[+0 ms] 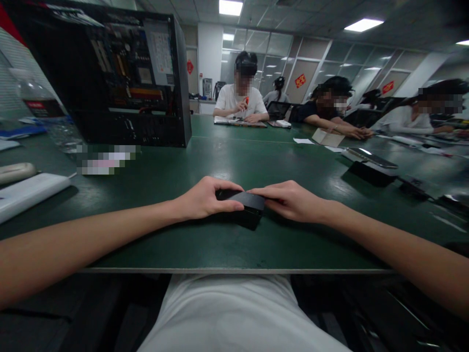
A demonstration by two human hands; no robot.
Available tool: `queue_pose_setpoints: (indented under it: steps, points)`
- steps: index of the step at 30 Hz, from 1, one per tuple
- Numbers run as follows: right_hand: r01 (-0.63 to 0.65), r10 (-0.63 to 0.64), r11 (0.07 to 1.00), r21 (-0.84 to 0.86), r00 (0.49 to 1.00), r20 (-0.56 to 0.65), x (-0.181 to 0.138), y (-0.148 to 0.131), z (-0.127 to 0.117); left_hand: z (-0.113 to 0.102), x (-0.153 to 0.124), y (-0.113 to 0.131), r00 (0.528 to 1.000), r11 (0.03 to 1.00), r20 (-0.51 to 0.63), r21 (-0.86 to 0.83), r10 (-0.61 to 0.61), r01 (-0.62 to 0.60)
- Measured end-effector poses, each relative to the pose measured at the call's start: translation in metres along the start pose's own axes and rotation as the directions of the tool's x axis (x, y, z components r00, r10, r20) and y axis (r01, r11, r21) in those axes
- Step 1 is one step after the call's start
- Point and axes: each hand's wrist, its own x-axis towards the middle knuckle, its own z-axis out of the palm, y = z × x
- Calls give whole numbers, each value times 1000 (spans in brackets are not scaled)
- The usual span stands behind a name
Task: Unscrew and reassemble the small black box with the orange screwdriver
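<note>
A small black box-shaped object (246, 199) is between my two hands, low over the green table. My left hand (205, 198) is closed around its left end, thumb on the near side and fingers over the far side. At its right end, the fingers of my right hand (293, 199) are pinched together against the edge. A dark flat piece (251, 223) shows just below the object; whether it is a flap or a shadowed part I cannot tell. What kind of object it is does not show.
The green table (220, 249) ends just before my lap. An open black computer case (146, 88) and a plastic bottle (47, 115) stand at left, near a white box (32, 193). At right lies a black box with a glossy item (372, 159). Several people sit beyond.
</note>
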Motion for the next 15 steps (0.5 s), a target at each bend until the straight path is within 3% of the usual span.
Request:
queue_pose_setpoints:
  steps: [7, 15]
  points:
    - [-42, 33, 990, 138, 997, 70, 2, -3, -10, 0, -2, 0, 997, 997, 10, 25, 73, -73]
    - [44, -39, 986, -162, 999, 32, -2, 2, -3, 1, -3, 2, 991, 986, -9, 93, 136, -135]
